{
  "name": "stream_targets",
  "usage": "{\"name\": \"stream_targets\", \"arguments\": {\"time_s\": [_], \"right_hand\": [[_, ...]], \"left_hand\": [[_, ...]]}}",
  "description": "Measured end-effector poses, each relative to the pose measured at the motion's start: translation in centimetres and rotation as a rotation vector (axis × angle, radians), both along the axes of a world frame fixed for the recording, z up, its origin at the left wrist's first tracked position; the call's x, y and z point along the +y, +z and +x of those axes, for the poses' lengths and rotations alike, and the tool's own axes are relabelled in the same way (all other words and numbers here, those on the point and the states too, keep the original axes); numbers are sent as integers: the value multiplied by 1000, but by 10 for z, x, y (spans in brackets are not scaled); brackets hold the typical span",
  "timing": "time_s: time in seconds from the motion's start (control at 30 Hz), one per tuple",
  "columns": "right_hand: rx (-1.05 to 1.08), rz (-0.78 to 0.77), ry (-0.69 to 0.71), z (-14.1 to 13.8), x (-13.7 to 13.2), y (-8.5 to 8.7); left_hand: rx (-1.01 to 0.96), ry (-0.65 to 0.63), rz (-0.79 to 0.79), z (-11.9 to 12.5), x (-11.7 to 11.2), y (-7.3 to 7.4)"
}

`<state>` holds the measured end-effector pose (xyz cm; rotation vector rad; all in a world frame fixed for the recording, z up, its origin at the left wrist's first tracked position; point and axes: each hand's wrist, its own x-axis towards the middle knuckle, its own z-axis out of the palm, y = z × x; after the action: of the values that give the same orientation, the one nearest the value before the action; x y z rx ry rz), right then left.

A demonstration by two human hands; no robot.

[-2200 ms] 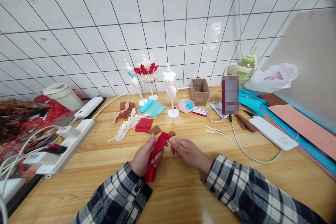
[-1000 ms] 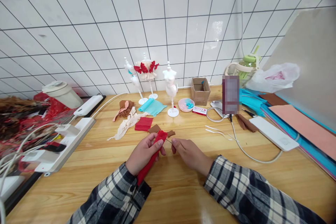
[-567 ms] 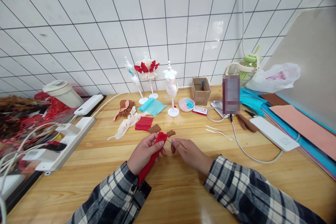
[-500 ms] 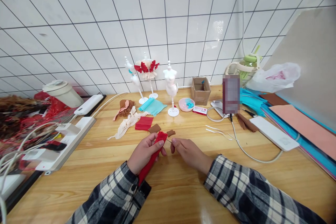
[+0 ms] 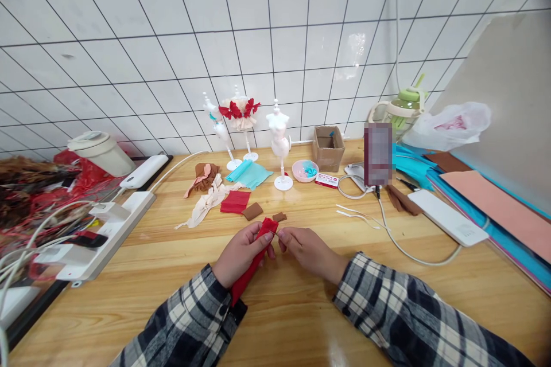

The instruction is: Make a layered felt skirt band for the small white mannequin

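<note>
My left hand (image 5: 237, 252) is closed on a long folded strip of red crepe paper (image 5: 245, 284). The thumb presses its upper end, and the strip hangs slantwise down past the wrist. In a pinch, my right hand (image 5: 306, 249) holds a thin needle (image 5: 275, 233), whose tip meets the strip's upper right edge. How far it enters the paper is too small to tell. Just beyond the hands lie two brown paper pieces, a larger one (image 5: 252, 211) and a smaller one (image 5: 279, 217), with a red sheet (image 5: 235, 202) to their left.
A bare white mannequin (image 5: 279, 140) stands ahead, with two dressed ones behind left. Around it are blue paper (image 5: 253, 175), a pink bowl (image 5: 301, 175) and a cardboard box (image 5: 328, 152). A power strip (image 5: 124, 229) flanks the left; a phone (image 5: 379, 155) and cables lie right.
Both hands have come slightly closer together, and the needle now meets the red strip's edge. The strip's upper end has shifted a little right and down.
</note>
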<state>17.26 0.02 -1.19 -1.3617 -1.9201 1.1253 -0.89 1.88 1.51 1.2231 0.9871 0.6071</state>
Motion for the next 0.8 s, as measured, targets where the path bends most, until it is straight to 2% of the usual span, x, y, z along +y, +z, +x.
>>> {"name": "stream_targets", "arguments": {"time_s": [0.13, 0.3, 0.43, 0.8], "right_hand": [[112, -63, 48, 2, 4, 0], [184, -68, 59, -1, 2, 1], [171, -39, 30, -4, 0, 4], [111, 4, 55, -1, 2, 7]], "left_hand": [[27, -11, 1, -2, 1, -2], [24, 13, 5, -4, 2, -4], [-23, 40, -2, -3, 0, -4], [-22, 10, 10, -4, 2, -2]]}}
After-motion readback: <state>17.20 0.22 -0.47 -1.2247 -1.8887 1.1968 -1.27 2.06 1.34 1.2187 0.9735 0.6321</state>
